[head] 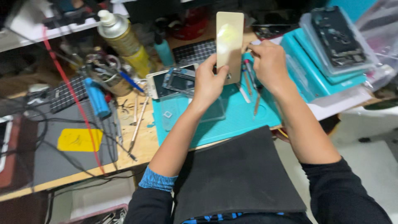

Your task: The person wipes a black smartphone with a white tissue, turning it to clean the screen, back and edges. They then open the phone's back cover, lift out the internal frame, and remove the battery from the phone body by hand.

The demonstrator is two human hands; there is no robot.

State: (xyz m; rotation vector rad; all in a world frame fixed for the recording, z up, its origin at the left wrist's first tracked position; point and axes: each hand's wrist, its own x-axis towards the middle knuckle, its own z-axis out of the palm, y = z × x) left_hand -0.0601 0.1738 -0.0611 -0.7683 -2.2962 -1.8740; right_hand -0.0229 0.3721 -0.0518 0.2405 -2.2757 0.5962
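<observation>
A: Holding the gold phone back panel [229, 39] upright above the teal work mat [244, 120]. Left hand [208, 81] clamped on its lower left edge, thumb across the back. Right hand [269, 62] closed at the right edge, fingertips pinched together against the panel's side.

B: Step in hand?

A: Judged as an inspection or edge-work stage: panel lifted clear of the bench, both hands on it. Whether the right fingers grip a small tool, I cannot tell.

B: What does the next move call for?

A: Probably a steady left grip while the right works along the edge; the panel looks thin, so light pressure.

B: Panel condition?

A: Long rounded rectangle, pale gold, glossy with a bright glare patch near the top. No crack visible.

B: Surroundings?

A: A disassembled phone [176, 81] lies just left of the left hand; slim hand tools [248, 81] rest on the mat below the right hand; a spray can [122, 35] stands further left.
</observation>
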